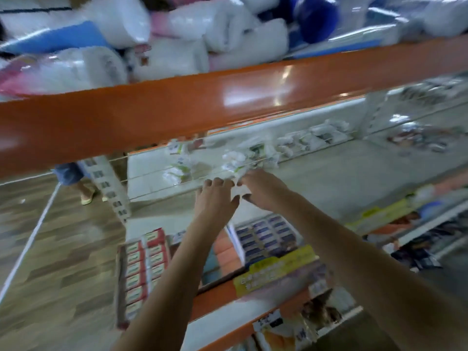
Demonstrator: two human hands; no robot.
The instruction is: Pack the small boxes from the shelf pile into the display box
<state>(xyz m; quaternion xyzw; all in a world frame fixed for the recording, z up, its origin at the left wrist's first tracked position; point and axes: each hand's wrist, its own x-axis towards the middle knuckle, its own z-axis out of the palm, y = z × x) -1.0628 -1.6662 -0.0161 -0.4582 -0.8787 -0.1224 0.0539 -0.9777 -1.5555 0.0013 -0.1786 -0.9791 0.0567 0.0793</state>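
The view is blurred by motion. Both my arms reach forward onto the pale middle shelf (pixel 342 173). My left hand (pixel 215 198) and my right hand (pixel 263 191) meet around one small white box (pixel 240 191), each with fingers curled at its edge. Just beyond them lies a loose pile of small white and green packs (pixel 243 158) behind thin wire rails. Below my arms an open display box (pixel 278 264) with a yellow front holds rows of small dark blue boxes (pixel 266 236).
A thick orange shelf beam (pixel 177 105) crosses overhead, with plastic-wrapped rolls (pixel 177 54) above it. A tray of red and white boxes (pixel 141 269) stands at the lower left. Another person's legs (pixel 76 181) are on the wooden aisle floor to the left.
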